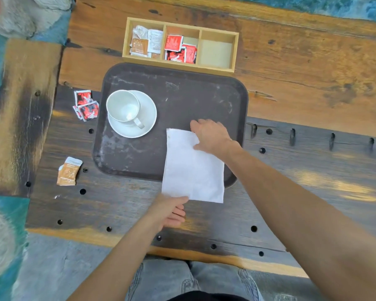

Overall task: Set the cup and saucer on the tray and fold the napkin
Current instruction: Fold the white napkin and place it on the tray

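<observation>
Looks like a café service spot: a rough wooden surface (291, 68) carrying a worn dark serving tray (182, 98) and a three-compartment wooden box (234, 53) stocked with sugar sachets (179, 47).

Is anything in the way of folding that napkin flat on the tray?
Nothing visible: the right hand and left hand already touch the napkin; the cup sits clear to its left on the tray.

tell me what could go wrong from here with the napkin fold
The napkin lies half on the tray, half over its near rim, so a crease may come out crooked across that step. The left hand holds only the near corner; the sheet may slide. The cup stands close enough for a stray sweep to knock.
</observation>
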### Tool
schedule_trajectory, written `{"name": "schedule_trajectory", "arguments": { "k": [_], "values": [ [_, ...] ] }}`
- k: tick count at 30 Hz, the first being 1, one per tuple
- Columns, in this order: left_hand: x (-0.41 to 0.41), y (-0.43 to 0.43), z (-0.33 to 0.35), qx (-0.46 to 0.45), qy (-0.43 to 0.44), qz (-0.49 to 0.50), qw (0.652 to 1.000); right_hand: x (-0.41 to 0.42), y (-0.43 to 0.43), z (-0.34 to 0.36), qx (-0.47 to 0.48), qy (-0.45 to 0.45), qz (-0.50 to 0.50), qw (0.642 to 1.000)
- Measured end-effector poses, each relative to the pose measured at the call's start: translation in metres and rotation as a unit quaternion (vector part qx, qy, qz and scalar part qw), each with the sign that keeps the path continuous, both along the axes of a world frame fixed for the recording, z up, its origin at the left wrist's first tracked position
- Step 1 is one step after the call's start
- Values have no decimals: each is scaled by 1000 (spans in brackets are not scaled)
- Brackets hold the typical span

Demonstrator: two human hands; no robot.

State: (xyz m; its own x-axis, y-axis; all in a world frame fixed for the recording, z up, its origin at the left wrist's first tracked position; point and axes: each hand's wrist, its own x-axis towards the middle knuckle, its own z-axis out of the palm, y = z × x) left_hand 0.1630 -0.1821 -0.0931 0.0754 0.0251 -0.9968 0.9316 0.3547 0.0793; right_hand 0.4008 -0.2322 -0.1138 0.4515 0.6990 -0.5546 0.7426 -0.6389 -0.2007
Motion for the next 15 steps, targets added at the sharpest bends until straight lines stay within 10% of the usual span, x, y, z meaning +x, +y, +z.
{"name": "schedule_trajectory", "arguments": {
  "k": [5, 11, 15],
  "values": [
    [-3, -31, -8, -80, -35, 284, 955, 1, -16, -8, -28, 32, -33, 999],
    [24, -29, 3, 92, -88, 281, 951, 22, -43, 1, 14, 115, -161, 980],
    [40, -3, 10, 137, -192, 293, 927, 29, -71, 7, 54, 236, -349, 905]
  ]
}}
